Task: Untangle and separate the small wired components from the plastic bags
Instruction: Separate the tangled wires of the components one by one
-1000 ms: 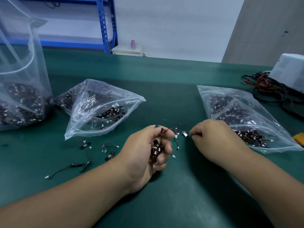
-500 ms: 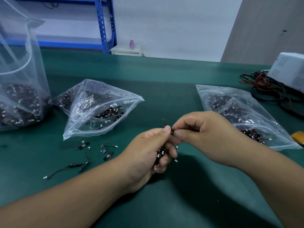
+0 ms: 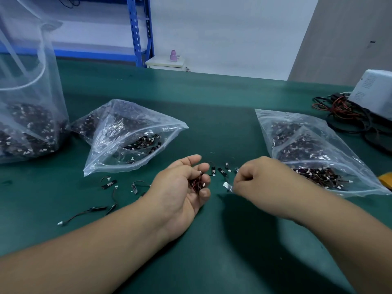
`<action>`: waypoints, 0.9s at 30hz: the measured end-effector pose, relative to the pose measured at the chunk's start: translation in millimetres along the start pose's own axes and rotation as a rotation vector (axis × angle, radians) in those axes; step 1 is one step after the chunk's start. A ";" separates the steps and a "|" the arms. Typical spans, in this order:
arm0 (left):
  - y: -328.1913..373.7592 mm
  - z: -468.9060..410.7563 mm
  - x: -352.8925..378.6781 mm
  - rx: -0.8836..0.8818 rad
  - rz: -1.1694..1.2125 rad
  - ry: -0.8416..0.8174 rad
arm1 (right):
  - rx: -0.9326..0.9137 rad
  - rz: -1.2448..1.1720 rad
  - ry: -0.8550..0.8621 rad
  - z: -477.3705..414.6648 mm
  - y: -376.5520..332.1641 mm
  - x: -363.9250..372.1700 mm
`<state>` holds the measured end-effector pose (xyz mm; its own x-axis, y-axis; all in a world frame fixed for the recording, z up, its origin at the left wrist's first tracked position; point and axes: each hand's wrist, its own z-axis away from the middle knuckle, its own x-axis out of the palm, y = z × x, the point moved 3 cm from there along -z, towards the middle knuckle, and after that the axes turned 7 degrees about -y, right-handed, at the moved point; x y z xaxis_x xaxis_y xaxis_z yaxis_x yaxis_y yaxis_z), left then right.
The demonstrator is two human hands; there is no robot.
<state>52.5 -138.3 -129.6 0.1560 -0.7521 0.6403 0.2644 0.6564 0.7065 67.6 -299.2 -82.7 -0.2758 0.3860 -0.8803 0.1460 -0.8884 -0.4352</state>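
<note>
Item 1: your left hand, palm up, resting on the green desk, fingers curled round a clump of wired components with red and black leads.

Item 2: your right hand, fingers curled in, pinching a single component whose silvery tab sticks out at the fingertips. It is just beside the left hand, not touching it.

Item 3: a few strung components in the gap between your hands, trailing from the clump.

Item 4: loose components lying apart on the desk to the left of your left wrist, leads uncoiled.

Item 5: middle bag, clear zip type, lying flat behind the loose ones, part filled.

Item 6: right bag, same type, just behind your right hand, part filled.

Item 7: tall bag, standing at the far left, dark parts heaped in the bottom.

Item 8: white device at the far right edge, with a tangle of cables beside it.
</note>
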 end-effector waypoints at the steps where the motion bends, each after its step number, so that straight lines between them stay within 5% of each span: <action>1: 0.4 0.9 0.4 0.010 0.003 -0.002 | -0.024 -0.091 -0.026 0.9 -2.1 0.8; 5: 7.0 3.1 3.9 0.059 -0.013 -0.062 | -0.032 -0.316 -0.095 4.4 -2.9 -0.5; 9: 8.4 10.4 12.3 0.083 0.013 -0.138 | -0.153 -0.416 0.131 3.4 -6.3 -7.4; 14: 5.9 23.0 19.9 -0.037 0.035 -0.243 | -0.514 -0.145 0.177 14.1 -26.2 -2.4; 18: 6.8 25.4 20.3 -0.117 0.005 -0.254 | -0.472 0.128 0.127 16.4 -26.6 5.1; 27: -5.3 29.9 28.1 -0.169 -0.177 -0.408 | -0.462 0.010 0.267 12.2 -20.0 -4.9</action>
<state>27.0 -161.1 -106.3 -0.2828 -0.7446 0.6046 0.4099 0.4761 0.7780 54.5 -286.3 -67.4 -0.0298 0.4812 -0.8761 0.5670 -0.7137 -0.4113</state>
